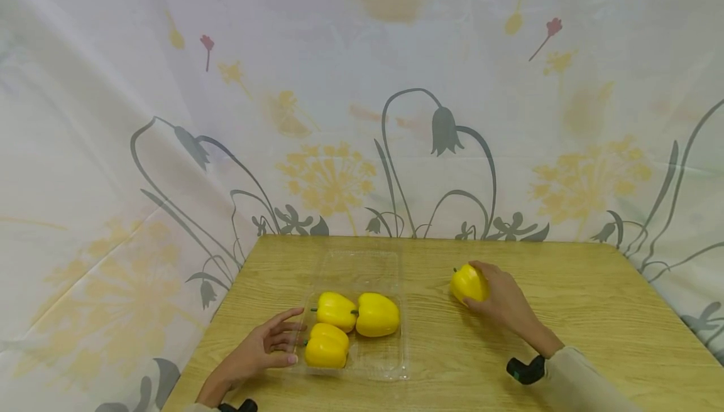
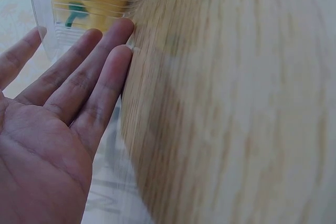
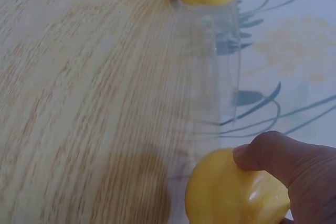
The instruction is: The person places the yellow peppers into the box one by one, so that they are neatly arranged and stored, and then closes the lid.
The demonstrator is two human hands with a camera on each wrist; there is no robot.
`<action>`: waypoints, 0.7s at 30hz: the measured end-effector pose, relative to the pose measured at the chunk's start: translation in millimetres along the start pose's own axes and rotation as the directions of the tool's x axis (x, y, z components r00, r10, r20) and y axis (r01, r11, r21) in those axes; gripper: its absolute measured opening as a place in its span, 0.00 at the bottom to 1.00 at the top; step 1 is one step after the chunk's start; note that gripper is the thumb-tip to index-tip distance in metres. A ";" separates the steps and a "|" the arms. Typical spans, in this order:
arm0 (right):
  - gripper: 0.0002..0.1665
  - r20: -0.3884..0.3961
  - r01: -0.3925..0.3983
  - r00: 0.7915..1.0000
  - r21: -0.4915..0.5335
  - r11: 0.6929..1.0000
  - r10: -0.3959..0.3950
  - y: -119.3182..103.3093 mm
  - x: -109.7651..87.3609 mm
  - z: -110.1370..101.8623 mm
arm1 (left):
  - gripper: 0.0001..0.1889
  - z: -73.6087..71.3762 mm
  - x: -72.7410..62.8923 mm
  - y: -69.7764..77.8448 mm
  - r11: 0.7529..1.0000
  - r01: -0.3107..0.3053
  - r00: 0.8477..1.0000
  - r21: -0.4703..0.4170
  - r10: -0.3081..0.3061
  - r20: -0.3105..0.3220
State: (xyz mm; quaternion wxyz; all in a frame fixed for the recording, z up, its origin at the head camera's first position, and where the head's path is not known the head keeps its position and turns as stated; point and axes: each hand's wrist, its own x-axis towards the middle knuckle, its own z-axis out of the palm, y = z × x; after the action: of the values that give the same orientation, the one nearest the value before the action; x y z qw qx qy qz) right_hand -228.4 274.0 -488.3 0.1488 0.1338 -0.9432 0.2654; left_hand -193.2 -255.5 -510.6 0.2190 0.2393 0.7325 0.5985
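Note:
My right hand (image 1: 504, 299) grips a yellow bell pepper (image 1: 468, 284) over the right part of the table; in the right wrist view the thumb presses on the pepper (image 3: 231, 192). Left of it lies a clear plastic clamshell box (image 1: 380, 362) with its lid (image 1: 362, 269) folded back. Three yellow bell peppers sit in the box: one at back left (image 1: 336, 311), one at back right (image 1: 378, 315) and one at front left (image 1: 327, 346). My left hand (image 1: 261, 350) is at the box's left side, fingers extended along its wall; whether they touch it I cannot tell.
The wooden table (image 1: 441, 374) ends at the back against a pale curtain (image 1: 362, 167) printed with flowers. Dark wrist devices show at both wrists, the right one (image 1: 526, 370) low over the table. The front right corner of the box holds no pepper.

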 end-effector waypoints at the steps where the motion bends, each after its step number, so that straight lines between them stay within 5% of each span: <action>1: 0.47 0.001 0.001 1.000 0.013 1.000 -0.001 -0.6 0.4 -0.7 | 0.41 0.1 0.0 0.3 1.000 0.001 1.000 0.001 -0.001 0.000; 21: 0.46 0.009 0.082 0.997 0.092 0.992 -0.083 -22.3 3.5 -10.4 | 0.41 -0.3 0.1 -1.1 1.000 0.006 1.000 0.006 -0.006 -0.005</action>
State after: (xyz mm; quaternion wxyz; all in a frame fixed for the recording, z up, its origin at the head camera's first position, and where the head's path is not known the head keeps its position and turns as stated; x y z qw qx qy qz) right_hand -222.1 260.6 -468.4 0.1474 0.1809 -0.9246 0.3011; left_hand -193.6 -255.8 -511.7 0.2183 0.2362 0.7355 0.5964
